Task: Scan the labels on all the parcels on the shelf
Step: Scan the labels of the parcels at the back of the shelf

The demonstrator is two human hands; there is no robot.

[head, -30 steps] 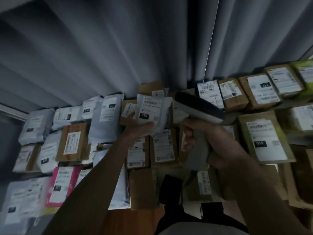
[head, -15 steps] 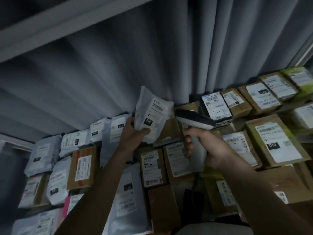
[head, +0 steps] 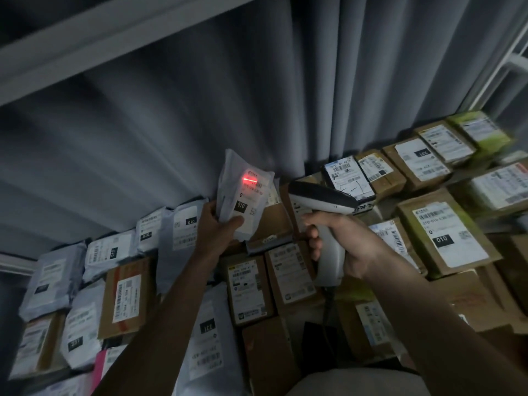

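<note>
1. The left hand (head: 218, 227) holds one small grey bag parcel (head: 243, 192) up in the air. The thumb lies on the front and the fingers curl round the back, so the grip is clamped tight on the bag.
2. The right hand (head: 347, 247) is wrapped round the handle of one grey scanner (head: 323, 208). This grip is clamped too, with a finger at the front of the handle.
3. The scanner nose points to 9 o'clock, at the bag. A red line of light (head: 250, 180) glows on the white label (head: 248, 201) near the top of the bag.
4. The bag is at 12 o'clock from the left hand, in front of a grey curtain (head: 200, 110).
5. Many more parcels lie on the shelf below. Soft grey bags (head: 53, 281) sit at 8 o'clock and brown boxes (head: 445, 235) sit at 3 o'clock. There are too many, and some too blurry, to count them well.
6. One pink parcel (head: 100, 367) peeks out at 7 o'clock.
</note>
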